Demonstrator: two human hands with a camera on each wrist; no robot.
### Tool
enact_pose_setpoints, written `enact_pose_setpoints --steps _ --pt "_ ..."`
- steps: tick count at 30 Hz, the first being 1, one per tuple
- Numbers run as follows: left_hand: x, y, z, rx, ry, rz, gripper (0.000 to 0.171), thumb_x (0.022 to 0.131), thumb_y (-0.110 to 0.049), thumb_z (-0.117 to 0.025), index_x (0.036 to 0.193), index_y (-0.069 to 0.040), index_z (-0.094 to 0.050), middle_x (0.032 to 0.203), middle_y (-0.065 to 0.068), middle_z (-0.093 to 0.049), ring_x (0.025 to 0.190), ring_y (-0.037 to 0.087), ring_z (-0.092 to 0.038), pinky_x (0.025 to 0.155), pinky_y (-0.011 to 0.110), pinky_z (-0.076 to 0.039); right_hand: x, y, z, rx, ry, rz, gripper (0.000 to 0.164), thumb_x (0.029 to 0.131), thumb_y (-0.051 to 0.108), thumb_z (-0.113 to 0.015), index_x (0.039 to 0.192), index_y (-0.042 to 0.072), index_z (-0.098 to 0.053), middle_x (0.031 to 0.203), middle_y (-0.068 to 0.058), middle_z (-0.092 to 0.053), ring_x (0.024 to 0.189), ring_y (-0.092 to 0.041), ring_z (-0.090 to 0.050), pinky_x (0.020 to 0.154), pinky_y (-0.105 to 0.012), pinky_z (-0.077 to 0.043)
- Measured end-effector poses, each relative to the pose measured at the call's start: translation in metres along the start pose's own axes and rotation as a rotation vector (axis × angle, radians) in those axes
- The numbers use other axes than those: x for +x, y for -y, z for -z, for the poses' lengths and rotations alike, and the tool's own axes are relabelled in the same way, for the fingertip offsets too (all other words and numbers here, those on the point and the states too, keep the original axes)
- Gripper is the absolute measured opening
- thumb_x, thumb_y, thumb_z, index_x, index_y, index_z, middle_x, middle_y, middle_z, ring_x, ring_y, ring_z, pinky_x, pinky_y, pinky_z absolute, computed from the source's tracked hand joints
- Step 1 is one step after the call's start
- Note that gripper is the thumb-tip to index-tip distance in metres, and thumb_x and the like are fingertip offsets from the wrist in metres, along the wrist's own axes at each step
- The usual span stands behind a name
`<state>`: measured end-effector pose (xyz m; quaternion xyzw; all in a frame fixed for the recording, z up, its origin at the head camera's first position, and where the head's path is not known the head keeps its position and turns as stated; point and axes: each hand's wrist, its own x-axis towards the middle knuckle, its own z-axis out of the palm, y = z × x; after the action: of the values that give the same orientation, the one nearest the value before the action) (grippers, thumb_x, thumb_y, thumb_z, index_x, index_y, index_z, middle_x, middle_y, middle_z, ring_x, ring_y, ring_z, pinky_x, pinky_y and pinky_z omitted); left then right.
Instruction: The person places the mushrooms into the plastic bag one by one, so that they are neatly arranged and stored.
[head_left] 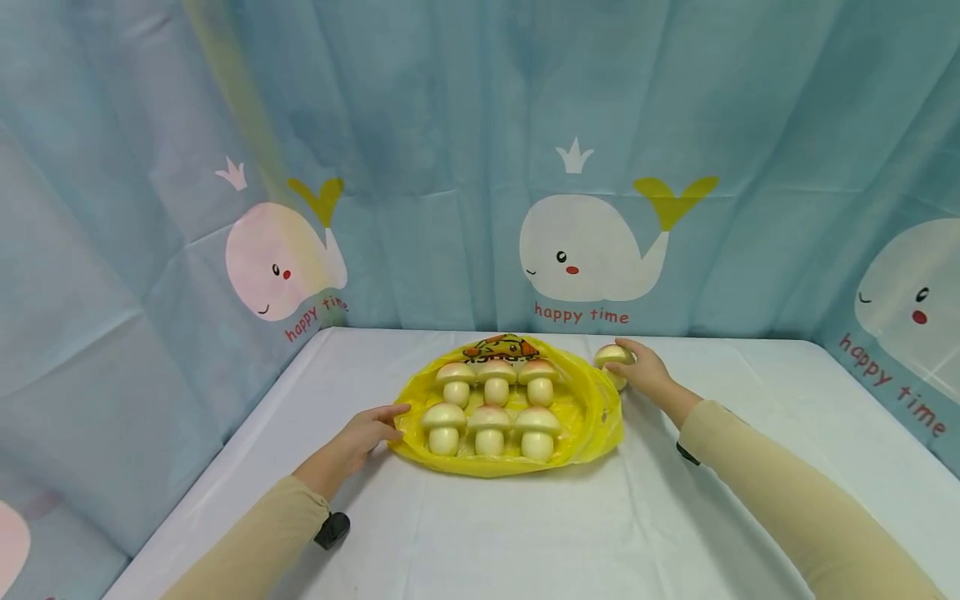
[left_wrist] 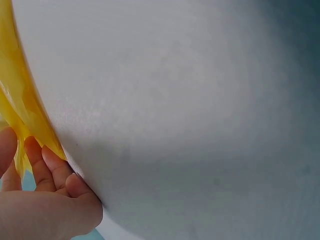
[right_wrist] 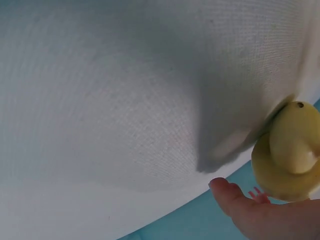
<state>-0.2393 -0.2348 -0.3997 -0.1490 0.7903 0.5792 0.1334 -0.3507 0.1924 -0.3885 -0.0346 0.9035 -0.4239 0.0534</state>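
A yellow plastic bag point(head_left: 480, 468) lies spread on the table with several toy mushrooms point(head_left: 495, 421) in two rows on it, all upright with pale green caps. At the bag's left edge, my left hand point(head_left: 365, 433) pinches the plastic; thumb and fingers close about the yellow film point(left_wrist: 22, 95) in the left wrist view. Just past the bag's right edge, my right hand point(head_left: 647, 372) grips another toy mushroom point(head_left: 613, 354) by the cap. The right wrist view shows that mushroom's stem end point(right_wrist: 292, 135); one finger sticks out apart from it, and the others are mostly hidden.
A white cloth covers the table point(head_left: 517, 533). Behind and beside it hang blue curtains point(head_left: 442, 150) printed with whales. Black wrist cameras show under the left sleeve point(head_left: 262, 533) and the right sleeve point(head_left: 787, 500).
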Motion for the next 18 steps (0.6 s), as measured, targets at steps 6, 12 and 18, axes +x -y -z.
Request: enact_pose_setpoints --steps 6,12,18 --pt "0.0 -0.001 -0.002 0.012 -0.004 0.0 0.052 0.093 0.002 -0.054 0.144 -0.005 -0.046 0.148 0.025 -0.033 0.137 0.043 -0.023 0.11 0.061 -0.012 -0.002 -0.005 -0.001 0.062 -0.032 0.027 0.055 0.096 0.012 -0.06 0.142 -0.007 -0.035 0.146 -0.032 -0.031 0.133 -0.045 -0.031 0.109 -0.053 -0.028" --pt "0.0 -0.001 -0.003 0.004 0.002 -0.007 0.053 0.092 0.002 -0.055 0.144 -0.003 -0.045 0.148 0.026 -0.032 0.138 0.044 -0.02 0.11 0.061 -0.011 -0.012 -0.006 0.002 0.079 -0.028 0.048 0.053 0.096 0.011 -0.058 0.141 -0.008 -0.037 0.143 -0.032 -0.035 0.132 -0.045 -0.031 0.107 -0.053 -0.03" --pt "0.0 0.002 -0.001 -0.002 0.0 -0.016 0.054 0.091 0.004 -0.055 0.144 -0.003 -0.045 0.151 0.027 -0.029 0.14 0.045 -0.016 0.11 0.061 -0.011 -0.026 0.005 0.012 0.129 -0.047 0.055 0.056 0.097 0.012 -0.058 0.143 -0.008 -0.035 0.144 -0.032 -0.034 0.131 -0.045 -0.032 0.107 -0.053 -0.031"
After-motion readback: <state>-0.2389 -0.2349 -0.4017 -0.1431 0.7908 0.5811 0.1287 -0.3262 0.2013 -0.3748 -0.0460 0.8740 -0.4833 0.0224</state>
